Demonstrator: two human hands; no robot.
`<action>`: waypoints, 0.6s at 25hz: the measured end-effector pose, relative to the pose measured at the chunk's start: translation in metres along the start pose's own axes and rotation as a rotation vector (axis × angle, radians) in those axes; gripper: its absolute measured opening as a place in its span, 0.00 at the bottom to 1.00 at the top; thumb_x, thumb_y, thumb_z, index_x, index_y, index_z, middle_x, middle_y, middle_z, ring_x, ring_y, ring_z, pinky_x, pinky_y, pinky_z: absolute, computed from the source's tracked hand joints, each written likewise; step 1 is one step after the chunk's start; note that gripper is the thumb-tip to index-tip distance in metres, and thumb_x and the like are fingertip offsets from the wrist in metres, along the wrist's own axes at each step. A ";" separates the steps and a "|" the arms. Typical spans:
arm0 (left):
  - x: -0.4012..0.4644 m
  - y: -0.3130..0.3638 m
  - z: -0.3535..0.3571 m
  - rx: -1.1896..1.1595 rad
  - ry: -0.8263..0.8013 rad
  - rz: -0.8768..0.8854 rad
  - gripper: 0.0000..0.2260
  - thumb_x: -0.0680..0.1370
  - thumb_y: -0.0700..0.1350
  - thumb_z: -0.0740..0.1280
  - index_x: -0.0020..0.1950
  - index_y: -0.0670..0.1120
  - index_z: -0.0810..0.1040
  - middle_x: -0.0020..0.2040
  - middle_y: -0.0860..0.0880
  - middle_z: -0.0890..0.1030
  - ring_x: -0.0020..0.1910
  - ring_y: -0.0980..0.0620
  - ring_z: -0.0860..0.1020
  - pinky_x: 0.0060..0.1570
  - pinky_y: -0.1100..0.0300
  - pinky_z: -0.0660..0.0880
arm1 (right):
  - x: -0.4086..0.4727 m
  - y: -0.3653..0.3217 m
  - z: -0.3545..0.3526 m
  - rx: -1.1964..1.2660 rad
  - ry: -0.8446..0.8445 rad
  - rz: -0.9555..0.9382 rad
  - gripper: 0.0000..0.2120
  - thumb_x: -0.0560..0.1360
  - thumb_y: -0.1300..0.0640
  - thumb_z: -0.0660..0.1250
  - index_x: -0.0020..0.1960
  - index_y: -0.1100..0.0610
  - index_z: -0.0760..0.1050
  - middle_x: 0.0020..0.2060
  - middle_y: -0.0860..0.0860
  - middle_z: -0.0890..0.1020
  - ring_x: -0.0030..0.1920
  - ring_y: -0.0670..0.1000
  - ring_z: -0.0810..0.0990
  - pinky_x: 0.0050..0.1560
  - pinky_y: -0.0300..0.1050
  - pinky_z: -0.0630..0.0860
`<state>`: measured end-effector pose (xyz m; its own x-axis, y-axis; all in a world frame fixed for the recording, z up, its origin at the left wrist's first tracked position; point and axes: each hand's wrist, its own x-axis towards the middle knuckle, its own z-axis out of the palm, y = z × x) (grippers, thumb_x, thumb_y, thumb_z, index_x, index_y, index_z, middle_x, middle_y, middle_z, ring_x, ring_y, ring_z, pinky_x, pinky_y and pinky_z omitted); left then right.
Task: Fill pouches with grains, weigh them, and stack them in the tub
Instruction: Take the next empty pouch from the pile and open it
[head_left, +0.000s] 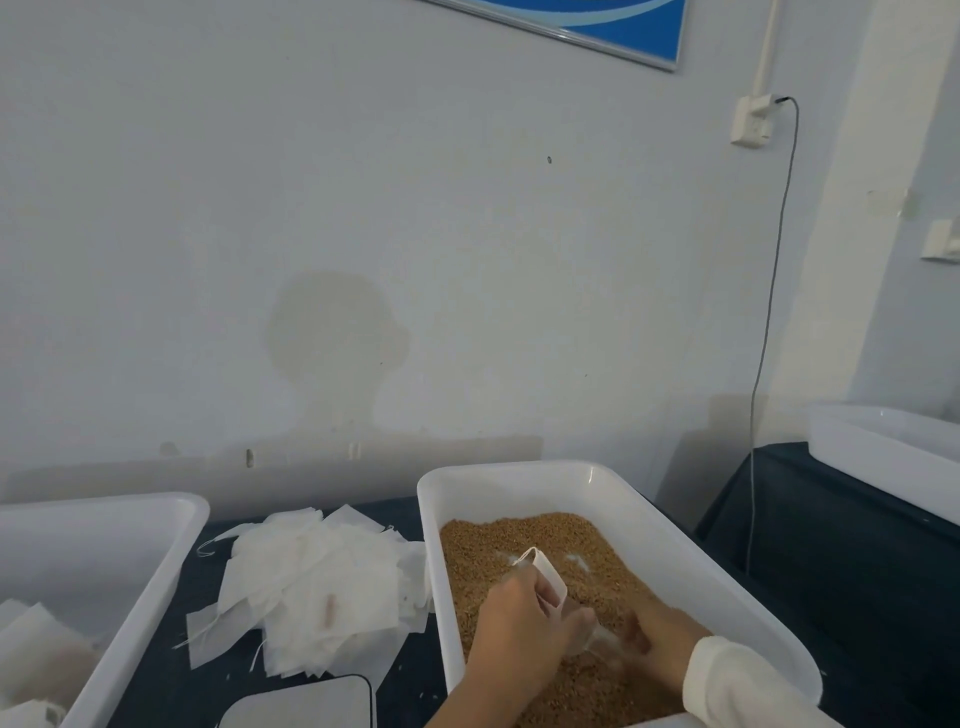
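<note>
We are in the filling step. Both hands work inside the white bin of grains (613, 582) on the right. Our left hand (514, 623) has its fingers curled round a small white pouch (545, 574), holding its mouth up and open. Our right hand (660, 644) lies low in the grains just beside it, fingers bent as if scooping or gripping a clear scoop, though blur keeps us from telling whether it holds anything.

The pile of empty pouches (311, 587) in the middle of the dark table (831, 571) is large, so most of the work seems left. The scale (301, 701) at the near edge carries nothing we can see. The tub (124, 561) on the left holds a few pale pouches at its near end, probably filled ones already stacked. This pouch is not yet weighed.
</note>
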<state>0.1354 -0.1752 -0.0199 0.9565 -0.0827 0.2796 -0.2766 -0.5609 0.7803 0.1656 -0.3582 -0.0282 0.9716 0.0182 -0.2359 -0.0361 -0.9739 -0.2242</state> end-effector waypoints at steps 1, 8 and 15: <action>0.001 -0.001 0.000 0.038 -0.004 0.010 0.10 0.72 0.53 0.69 0.40 0.51 0.71 0.37 0.55 0.73 0.34 0.59 0.70 0.33 0.70 0.67 | 0.001 -0.001 0.000 -0.054 -0.046 0.000 0.14 0.73 0.38 0.63 0.48 0.48 0.70 0.43 0.44 0.76 0.45 0.46 0.76 0.48 0.38 0.71; 0.003 -0.004 -0.004 0.099 0.247 0.187 0.10 0.78 0.46 0.65 0.39 0.47 0.69 0.52 0.54 0.64 0.53 0.57 0.66 0.54 0.70 0.65 | 0.002 -0.013 -0.005 -0.166 -0.005 -0.032 0.10 0.78 0.51 0.60 0.57 0.51 0.73 0.55 0.49 0.79 0.52 0.49 0.78 0.54 0.40 0.73; 0.002 -0.014 -0.042 0.211 0.274 0.357 0.12 0.79 0.45 0.63 0.37 0.49 0.65 0.38 0.59 0.66 0.37 0.60 0.66 0.35 0.69 0.63 | -0.011 0.012 -0.085 -0.431 0.132 -0.065 0.13 0.75 0.54 0.67 0.39 0.46 0.62 0.36 0.43 0.73 0.34 0.41 0.70 0.30 0.33 0.63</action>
<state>0.1373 -0.1333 -0.0068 0.7381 -0.0963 0.6678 -0.5309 -0.6938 0.4867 0.1739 -0.3893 0.0523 0.9911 0.0810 -0.1053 0.0996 -0.9775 0.1861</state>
